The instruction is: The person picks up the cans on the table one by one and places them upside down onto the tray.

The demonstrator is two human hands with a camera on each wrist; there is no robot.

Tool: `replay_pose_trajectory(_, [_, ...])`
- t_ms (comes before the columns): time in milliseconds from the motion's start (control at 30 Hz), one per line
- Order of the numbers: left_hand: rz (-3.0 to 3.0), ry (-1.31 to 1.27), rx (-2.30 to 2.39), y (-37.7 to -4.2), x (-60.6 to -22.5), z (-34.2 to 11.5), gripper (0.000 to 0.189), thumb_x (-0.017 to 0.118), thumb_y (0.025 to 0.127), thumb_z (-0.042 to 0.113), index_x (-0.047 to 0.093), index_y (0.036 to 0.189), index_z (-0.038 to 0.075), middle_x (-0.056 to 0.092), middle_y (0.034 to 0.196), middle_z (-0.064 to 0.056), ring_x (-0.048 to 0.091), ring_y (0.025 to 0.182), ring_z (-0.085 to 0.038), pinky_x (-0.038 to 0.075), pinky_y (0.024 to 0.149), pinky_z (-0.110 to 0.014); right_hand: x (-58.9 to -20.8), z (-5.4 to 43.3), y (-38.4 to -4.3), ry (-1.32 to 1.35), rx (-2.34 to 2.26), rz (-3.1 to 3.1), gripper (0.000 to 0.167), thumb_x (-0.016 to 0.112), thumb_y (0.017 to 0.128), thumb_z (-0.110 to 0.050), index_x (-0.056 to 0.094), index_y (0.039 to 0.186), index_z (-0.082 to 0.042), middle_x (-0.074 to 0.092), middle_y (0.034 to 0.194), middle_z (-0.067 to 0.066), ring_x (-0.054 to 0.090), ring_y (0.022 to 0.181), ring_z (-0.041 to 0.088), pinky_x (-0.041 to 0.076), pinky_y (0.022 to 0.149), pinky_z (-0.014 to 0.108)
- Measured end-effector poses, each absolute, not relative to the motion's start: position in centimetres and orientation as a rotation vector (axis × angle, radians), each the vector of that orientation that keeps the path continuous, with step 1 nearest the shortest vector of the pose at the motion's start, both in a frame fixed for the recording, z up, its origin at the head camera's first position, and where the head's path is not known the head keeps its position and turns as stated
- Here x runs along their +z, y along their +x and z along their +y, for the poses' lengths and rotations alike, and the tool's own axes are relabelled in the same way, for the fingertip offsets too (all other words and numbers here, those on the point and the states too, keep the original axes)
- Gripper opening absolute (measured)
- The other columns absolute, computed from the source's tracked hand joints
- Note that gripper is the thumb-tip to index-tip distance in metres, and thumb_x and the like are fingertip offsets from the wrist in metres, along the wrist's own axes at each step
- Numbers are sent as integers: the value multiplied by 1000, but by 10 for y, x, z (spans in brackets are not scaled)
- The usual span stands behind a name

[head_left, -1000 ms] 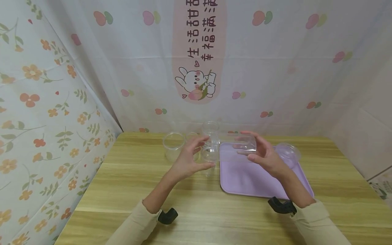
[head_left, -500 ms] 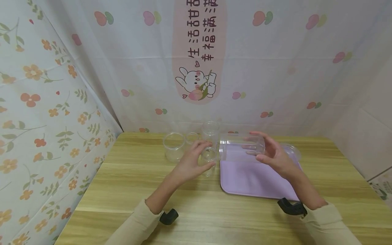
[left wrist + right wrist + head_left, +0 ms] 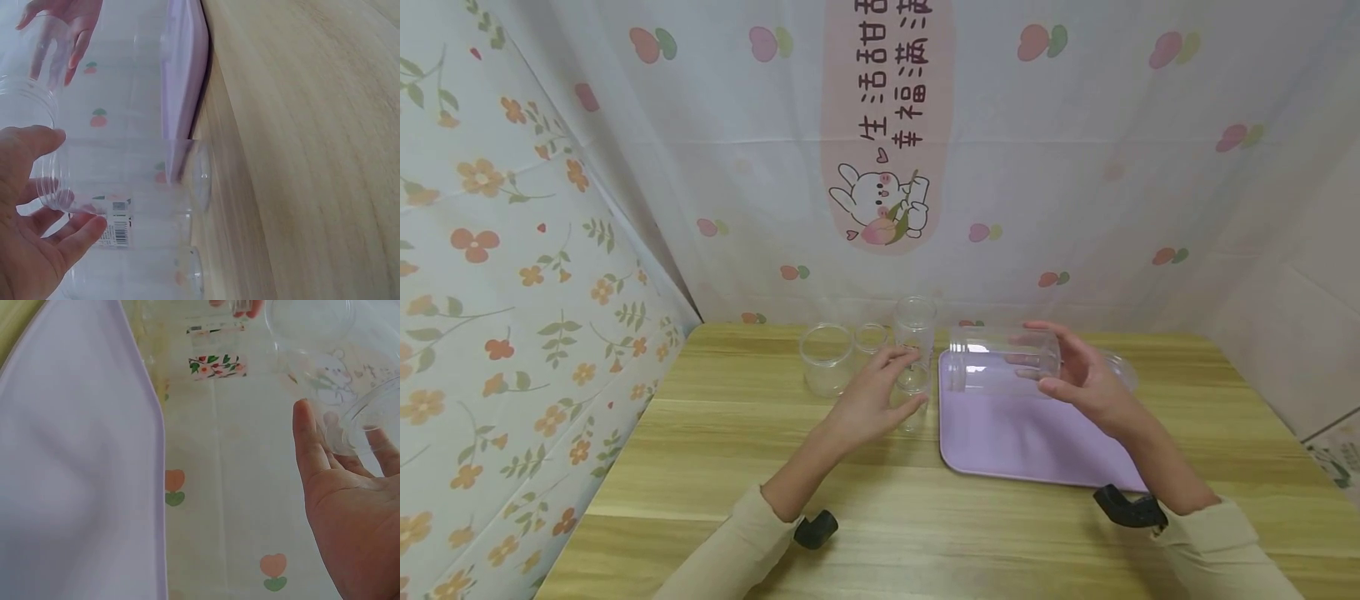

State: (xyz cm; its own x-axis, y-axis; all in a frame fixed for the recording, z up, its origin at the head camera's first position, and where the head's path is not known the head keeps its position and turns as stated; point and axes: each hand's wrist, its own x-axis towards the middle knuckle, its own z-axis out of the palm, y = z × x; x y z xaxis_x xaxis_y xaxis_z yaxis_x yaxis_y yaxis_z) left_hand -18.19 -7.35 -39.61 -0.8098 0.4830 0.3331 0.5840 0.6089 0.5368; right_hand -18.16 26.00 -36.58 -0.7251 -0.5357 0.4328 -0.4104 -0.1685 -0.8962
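A: Lilac below, clear walls above. Where to look first?

B: At the big jar point(image 3: 1000, 360), sideways in midair over the tray point(image 3: 1015, 454), mouth to the left. Gripped near the base end by the right hand point(image 3: 1097, 387), thumb on the near side, fingers spread along the far side.

A: And farther left?

B: See the left hand point(image 3: 868, 404), partly spread, thumb and fingers curved round the rim of a small jar point(image 3: 913, 385), upright on the table point(image 3: 925, 533) just left of the tray. Impossible to tell how firm a hold.

A: How best to manage the big jar?

B: Squeeze evenly and lightly; probably slick, thin walls. Support the base with the palm. Turn slowly, mouth well clear of the small jar and the tall jar point(image 3: 916, 323) just beyond.

A: And with the small jar?

B: Avoid any sideways push; likely easy to tip. Spread thumb and fingers straight outward on letting go, without dragging the rim toward the wide jar point(image 3: 826, 367) at far left.
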Motion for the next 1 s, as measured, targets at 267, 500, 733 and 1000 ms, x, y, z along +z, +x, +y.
replay_pose_trajectory(267, [-2662, -893, -969, -183, -397, -73, 57, 73, 96, 26, 53, 145, 6, 53, 136, -7, 53, 124, -21, 46, 105, -36, -369, 273, -183, -1075, -2010, 2006, 72, 50, 90, 26, 27, 154, 4, 43, 149, 24, 55, 128, 34, 52, 98, 40])
replay_pose_trajectory(500, [-2647, -910, -982, -184, -396, -73, 56, 74, 95, 24, 53, 144, 5, 55, 133, -7, 54, 121, -21, 48, 101, -37, -369, 288, -180, -1011, -1989, 2060, 71, 53, 91, 22, 28, 155, 2, 42, 147, 20, 57, 125, 32, 54, 95, 36])
replay_pose_trajectory(733, [-2634, -914, -990, -185, -398, -72, 55, 75, 95, 23, 54, 143, 5, 56, 131, -9, 55, 117, -21, 50, 98, -37, -368, 295, -179, -1028, -1993, 2083, 72, 53, 89, 25, 30, 154, 5, 39, 146, 16, 59, 120, 25, 55, 90, 29])
replay_pose_trajectory(1000, [-2618, -917, -990, -185, -398, -72, 54, 76, 94, 22, 56, 141, 5, 56, 129, -8, 56, 115, -21, 50, 97, -37, -368, 303, -178, -1042, -1970, 2108, 73, 53, 88, 26, 31, 154, 5, 29, 153, 17, 58, 104, 18, 56, 73, 22])
